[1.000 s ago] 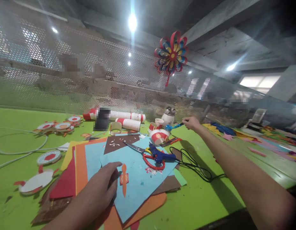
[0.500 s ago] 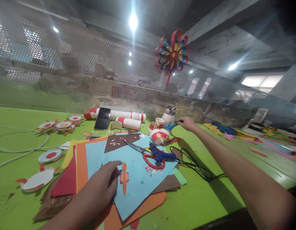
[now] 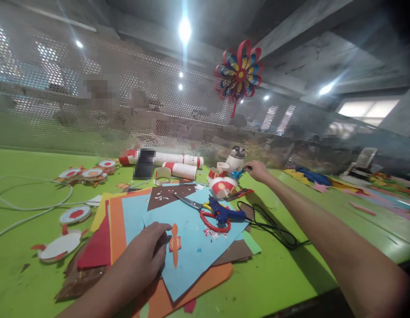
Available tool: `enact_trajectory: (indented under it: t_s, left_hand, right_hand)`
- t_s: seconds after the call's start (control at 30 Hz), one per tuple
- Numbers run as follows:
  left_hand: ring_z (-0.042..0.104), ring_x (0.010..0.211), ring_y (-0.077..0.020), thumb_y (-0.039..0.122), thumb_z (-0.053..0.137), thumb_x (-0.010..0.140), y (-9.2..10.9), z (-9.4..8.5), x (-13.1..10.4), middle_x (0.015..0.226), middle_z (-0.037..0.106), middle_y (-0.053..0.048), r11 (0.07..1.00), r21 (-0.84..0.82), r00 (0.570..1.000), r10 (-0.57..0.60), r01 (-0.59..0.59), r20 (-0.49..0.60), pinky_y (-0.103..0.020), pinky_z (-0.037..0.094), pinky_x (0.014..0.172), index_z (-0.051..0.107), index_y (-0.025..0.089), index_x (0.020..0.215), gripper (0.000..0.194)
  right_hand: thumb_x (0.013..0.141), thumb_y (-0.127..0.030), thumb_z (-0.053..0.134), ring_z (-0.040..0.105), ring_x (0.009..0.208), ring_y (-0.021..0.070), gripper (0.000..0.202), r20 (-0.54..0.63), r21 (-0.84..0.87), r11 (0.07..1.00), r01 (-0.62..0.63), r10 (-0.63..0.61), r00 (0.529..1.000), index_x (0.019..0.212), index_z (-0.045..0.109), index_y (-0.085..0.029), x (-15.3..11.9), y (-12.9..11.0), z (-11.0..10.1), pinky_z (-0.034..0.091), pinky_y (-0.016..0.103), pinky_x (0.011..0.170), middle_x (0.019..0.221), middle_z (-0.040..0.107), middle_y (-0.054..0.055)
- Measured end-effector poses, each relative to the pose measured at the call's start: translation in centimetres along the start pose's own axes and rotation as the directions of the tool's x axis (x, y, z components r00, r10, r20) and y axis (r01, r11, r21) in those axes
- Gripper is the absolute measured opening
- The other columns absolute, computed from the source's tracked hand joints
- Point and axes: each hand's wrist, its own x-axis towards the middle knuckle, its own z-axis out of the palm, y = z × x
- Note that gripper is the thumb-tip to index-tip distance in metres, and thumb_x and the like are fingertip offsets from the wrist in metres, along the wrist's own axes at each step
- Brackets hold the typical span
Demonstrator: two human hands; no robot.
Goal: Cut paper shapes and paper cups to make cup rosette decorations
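My left hand (image 3: 148, 247) lies on the sheet of light blue paper (image 3: 191, 269), fingers loosely bent and holding nothing. Beside its fingertips is a slim orange paper cutout (image 3: 175, 258) over a small patterned square. My right hand (image 3: 256, 170) reaches far out, its fingers pinched on the dark end of a small blue tool (image 3: 237, 174), whose exact kind I cannot make out. Close by are a red and white paper bowl (image 3: 222, 187) and small paper cups (image 3: 222, 167). Red-handled scissors (image 3: 215, 224) lie on the paper, with a blue glue gun (image 3: 226, 213) on top.
Stacked paper tubes (image 3: 178, 160), a phone (image 3: 144, 164) and a tape roll (image 3: 162, 176) sit along the back. Paper turtle-like shapes (image 3: 61, 246) lie left, near a white cable (image 3: 22, 215). A black cord (image 3: 278, 234) loops right. A perforated screen (image 3: 178, 110) stands behind the table.
The view has shifted slightly, so the table things appear a little further right. Both hands keep nearly the same places, the right still pinching the blue tool.
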Motion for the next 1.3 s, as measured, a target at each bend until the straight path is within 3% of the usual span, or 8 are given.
enact_trajectory:
  t_s: [0.13,0.3,0.47,0.63,0.73,0.87,1.17,1.3]
  left_hand:
    - [0.056,0.091,-0.0225,0.021,0.036,0.085,0.0,0.0,0.1,0.1,0.058,-0.009,1.0,-0.003,1.0,0.008,-0.008,-0.003,-0.038,0.044,0.08,0.051,0.018,0.111,0.031]
    - [0.056,0.089,-0.0229,0.022,0.036,0.086,0.2,-0.2,0.1,0.097,0.058,-0.008,1.0,-0.009,1.0,0.015,-0.015,0.0,-0.038,0.044,0.079,0.051,0.018,0.11,0.029]
    - [0.056,0.089,-0.0232,0.021,0.036,0.085,0.6,-0.4,-0.1,0.098,0.059,-0.009,1.0,-0.03,1.0,0.004,-0.004,-0.006,-0.039,0.044,0.078,0.051,0.018,0.11,0.029]
    - [0.056,0.091,-0.0241,0.023,0.036,0.086,0.4,-0.2,0.0,0.101,0.059,-0.009,1.0,-0.019,1.0,0.018,-0.018,-0.008,-0.039,0.044,0.079,0.051,0.017,0.111,0.03]
    - [0.057,0.093,-0.0238,0.023,0.036,0.086,0.3,-0.1,0.0,0.103,0.059,-0.009,1.0,-0.016,0.999,0.026,-0.027,-0.022,-0.038,0.044,0.08,0.051,0.017,0.111,0.03]
    - [0.057,0.091,-0.0232,0.021,0.036,0.085,0.4,-0.1,0.1,0.101,0.06,-0.009,1.0,0.007,0.999,0.024,-0.024,-0.022,-0.037,0.044,0.078,0.052,0.016,0.111,0.031]
    - [0.056,0.087,-0.022,0.018,0.039,0.082,0.8,-0.4,-0.2,0.095,0.059,-0.009,0.999,0.02,0.999,0.033,-0.033,-0.03,-0.035,0.043,0.076,0.053,0.014,0.108,0.029]
    - [0.055,0.084,-0.0211,0.017,0.039,0.082,0.6,-0.2,-0.2,0.092,0.058,-0.008,0.998,0.023,0.996,0.066,-0.064,-0.055,-0.035,0.043,0.075,0.054,0.015,0.107,0.029]
  right_hand:
    - [0.09,-0.03,0.053,0.059,0.096,0.0191,0.025,0.009,0.056,0.998,0.008,-0.008,1.0,0.11,0.058,-0.017,-0.5,0.2,-0.3,0.05,0.04,0.082,0.114,0.059,0.007]
    - [0.089,-0.029,0.055,0.06,0.095,0.0183,0.019,-0.025,0.197,0.98,-0.025,0.031,0.999,0.102,0.061,-0.016,-1.5,0.9,-2.5,0.049,0.04,0.083,0.108,0.062,0.006]
    - [0.076,-0.021,0.066,0.063,0.071,0.0178,0.01,-0.123,0.481,0.873,-0.088,0.167,0.978,0.083,0.069,-0.016,-3.3,1.4,-4.4,0.05,0.035,0.075,0.078,0.067,0.004]
    - [0.068,-0.037,0.07,0.056,0.05,0.0128,0.028,-0.116,0.829,0.554,-0.076,0.303,0.946,0.084,0.067,-0.014,-7.3,1.0,-5.3,0.052,0.032,0.058,0.055,0.058,-0.001]
    - [0.062,-0.044,0.074,0.057,0.055,0.0122,0.035,-0.048,0.95,0.309,-0.043,0.281,0.959,0.084,0.065,-0.017,-10.6,-0.4,-5.8,0.051,0.03,0.058,0.058,0.058,-0.002]
    - [0.059,-0.037,0.078,0.056,0.058,0.0111,0.033,0.039,0.997,0.055,-0.052,0.203,0.978,0.085,0.066,-0.019,-14.4,-3.0,-6.5,0.048,0.029,0.058,0.066,0.059,-0.002]
    - [0.062,-0.023,0.078,0.049,0.058,0.0093,0.019,0.145,0.933,-0.345,-0.105,0.094,0.985,0.078,0.067,-0.019,-17.5,-8.6,-8.5,0.039,0.023,0.05,0.063,0.052,-0.003]
    - [0.064,-0.023,0.078,0.044,0.055,0.0074,0.016,0.136,0.909,-0.403,-0.105,0.048,0.99,0.073,0.066,-0.018,-17.8,-10.4,-9.1,0.038,0.021,0.048,0.062,0.048,-0.004]
